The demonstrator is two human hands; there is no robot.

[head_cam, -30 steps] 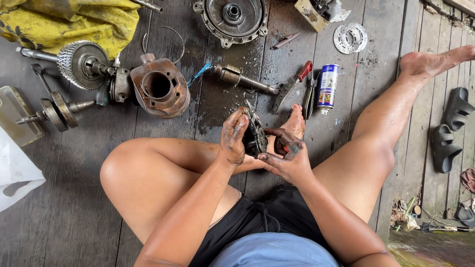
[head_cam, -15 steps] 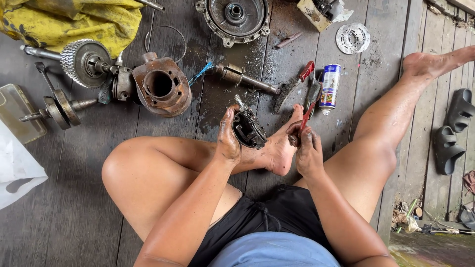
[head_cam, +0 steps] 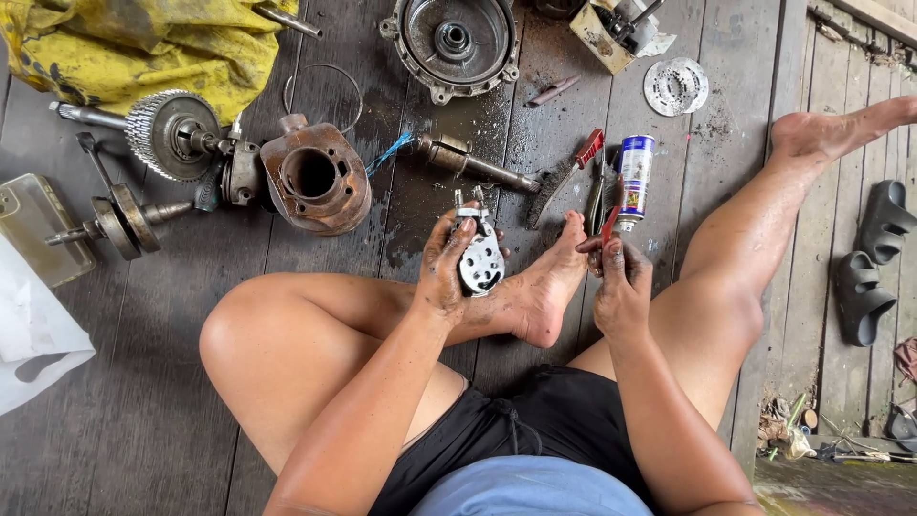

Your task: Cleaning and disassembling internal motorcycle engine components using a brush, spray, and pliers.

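In my left hand (head_cam: 447, 272) I hold a small grey metal engine part (head_cam: 480, 260), a flat rounded plate with a few dark holes through its face and two short studs sticking up from its top edge. It stands nearly upright, face turned toward me, just above my bent foot. My right hand (head_cam: 621, 287) grips red-handled pliers (head_cam: 607, 215); the handles rise from my greasy fingers toward the floorboards, and the nose end is hidden from me.

Head camera looks steeply down, close over lap and plank floor (head_cam: 172, 401).
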